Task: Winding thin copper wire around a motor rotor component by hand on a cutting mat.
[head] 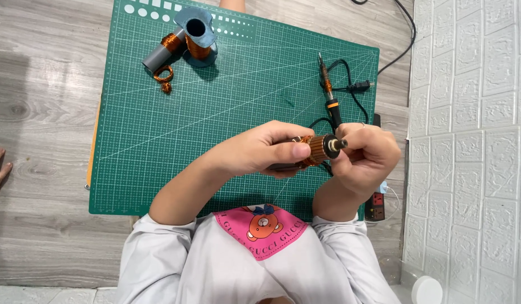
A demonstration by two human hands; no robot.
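Left hand (260, 151) gripping motor armature (315, 150) above green cutting mat (159, 141). Right hand (366, 157) fingers pinching its shaft end. Soldering iron (328, 93) lying just beyond.

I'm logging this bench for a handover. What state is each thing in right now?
Rotor: held in both hands above the mat, shaft end pointing right.
Left hand: gripping the rotor body.
Right hand: fingers at the shaft end.
Soldering iron: lying on the mat, untouched, cord attached.
Wire spools: lying on the mat, partly wound with copper wire.
Loose coil: lying beside the spools.
Mat: flat on the floor.
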